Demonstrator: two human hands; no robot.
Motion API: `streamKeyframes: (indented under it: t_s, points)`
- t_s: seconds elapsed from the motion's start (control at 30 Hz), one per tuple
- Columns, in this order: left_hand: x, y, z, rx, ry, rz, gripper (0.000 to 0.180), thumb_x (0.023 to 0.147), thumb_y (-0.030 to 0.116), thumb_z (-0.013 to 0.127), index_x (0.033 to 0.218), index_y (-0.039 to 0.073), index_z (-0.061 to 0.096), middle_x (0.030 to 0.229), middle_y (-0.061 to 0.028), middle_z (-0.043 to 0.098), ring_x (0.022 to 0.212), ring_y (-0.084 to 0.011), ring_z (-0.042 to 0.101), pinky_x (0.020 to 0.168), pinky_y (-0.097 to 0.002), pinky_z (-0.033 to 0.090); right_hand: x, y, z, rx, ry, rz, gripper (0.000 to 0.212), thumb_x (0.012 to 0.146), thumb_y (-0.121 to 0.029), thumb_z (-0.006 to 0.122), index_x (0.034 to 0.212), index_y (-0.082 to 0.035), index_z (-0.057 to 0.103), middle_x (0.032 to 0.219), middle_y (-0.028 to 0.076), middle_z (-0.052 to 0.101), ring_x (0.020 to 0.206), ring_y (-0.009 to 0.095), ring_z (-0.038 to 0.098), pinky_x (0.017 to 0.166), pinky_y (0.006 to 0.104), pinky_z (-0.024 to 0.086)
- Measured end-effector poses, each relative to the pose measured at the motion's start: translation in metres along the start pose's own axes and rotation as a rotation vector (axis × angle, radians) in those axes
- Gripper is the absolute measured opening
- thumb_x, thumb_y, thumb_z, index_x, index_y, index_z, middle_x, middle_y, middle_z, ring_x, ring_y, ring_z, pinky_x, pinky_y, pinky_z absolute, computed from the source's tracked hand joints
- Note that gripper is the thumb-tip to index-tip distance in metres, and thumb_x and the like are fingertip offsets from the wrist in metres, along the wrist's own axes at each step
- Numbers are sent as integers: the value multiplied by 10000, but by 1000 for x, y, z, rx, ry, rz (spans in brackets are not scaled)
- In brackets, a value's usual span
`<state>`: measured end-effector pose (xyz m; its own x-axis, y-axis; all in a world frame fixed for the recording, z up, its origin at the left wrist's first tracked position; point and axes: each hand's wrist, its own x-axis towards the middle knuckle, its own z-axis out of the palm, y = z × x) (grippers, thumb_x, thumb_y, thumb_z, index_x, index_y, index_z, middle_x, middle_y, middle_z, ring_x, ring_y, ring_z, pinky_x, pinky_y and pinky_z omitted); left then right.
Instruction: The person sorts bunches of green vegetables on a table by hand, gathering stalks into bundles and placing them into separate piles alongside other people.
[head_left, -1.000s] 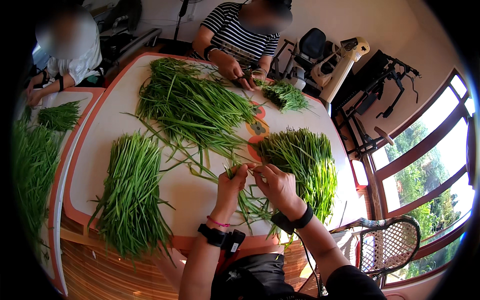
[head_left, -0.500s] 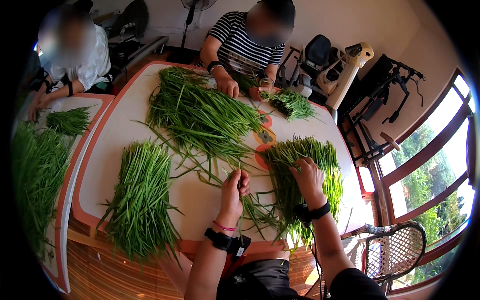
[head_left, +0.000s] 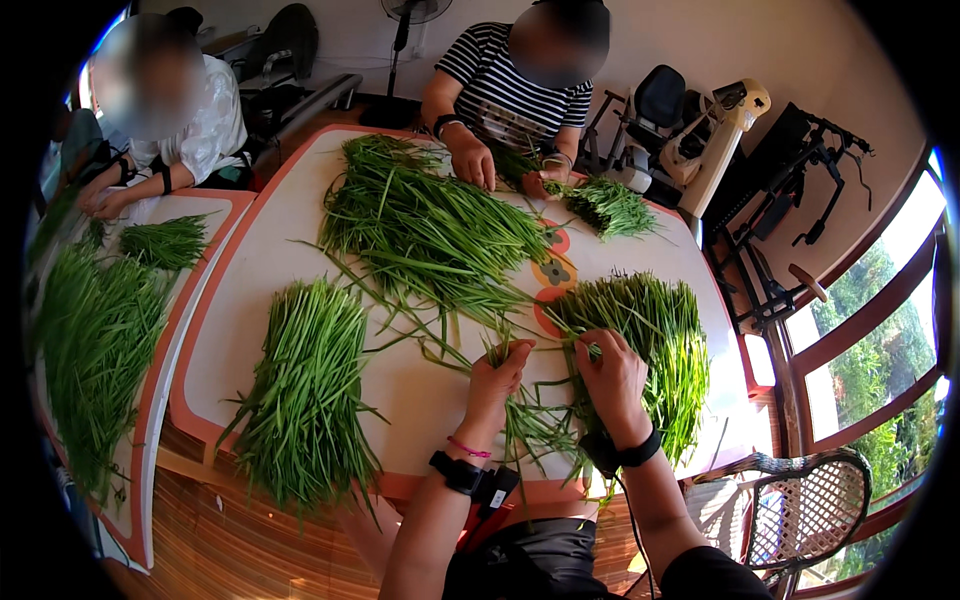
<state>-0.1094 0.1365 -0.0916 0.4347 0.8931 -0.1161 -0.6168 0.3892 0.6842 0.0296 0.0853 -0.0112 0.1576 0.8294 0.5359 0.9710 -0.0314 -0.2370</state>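
Note:
My left hand (head_left: 496,385), near the middle of the table's front side, is closed around a small bunch of garlic chives (head_left: 525,425) whose long leaves hang toward the table edge. Just to its right, my right hand (head_left: 615,385) pinches a few chive leaves between thumb and fingers. Behind and beside that hand lies a thick, aligned stack of garlic chives (head_left: 665,335). A second neat stack (head_left: 308,380) is at the left. Beyond my hands spreads a large loose heap of chives (head_left: 430,225), with stray leaves trailing toward me.
The white table (head_left: 240,290) has an orange border. Across it, a person in a striped shirt (head_left: 470,75) handles chives beside a small bundle (head_left: 610,205). Another person (head_left: 205,120) sits at the left table, with more chives (head_left: 100,340). A woven chair (head_left: 810,510) stands at right.
My right hand has come left and nearer, off the right stack toward my left hand, and its fingers have closed into a pinch. The whole view has shifted slightly.

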Motion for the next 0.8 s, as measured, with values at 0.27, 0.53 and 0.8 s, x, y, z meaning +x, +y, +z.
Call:
streamKeyframes:
  t_s: [0.27, 0.53, 0.8]
  points:
    - [-1, -2, 0, 17, -2, -10, 285, 829, 266, 659, 988, 31, 632, 616, 93, 403, 507, -5, 323, 462, -179, 228, -17, -12, 4, 121, -46, -118, 86, 775, -152, 653, 818, -121, 586, 784, 3, 600, 507, 201, 572, 431, 303, 415]
    - [-5, 5, 6, 55, -11, -19, 289, 854, 241, 627, 1041, 21, 633, 612, 98, 376, 513, -10, 300, 458, -185, 209, -28, -15, 16, 153, -43, -142, 109, 747, -133, 692, 802, -100, 603, 735, 10, 582, 442, 140, 535, 418, 280, 398]
    - [-1, 0, 2, 86, -5, -9, 275, 866, 254, 613, 1011, 23, 645, 642, 89, 406, 536, -13, 317, 466, -183, 203, -22, -18, 11, 167, -27, 13, 170, 769, -185, 679, 890, -100, 597, 852, 12, 572, 544, 208, 579, 450, 307, 432]
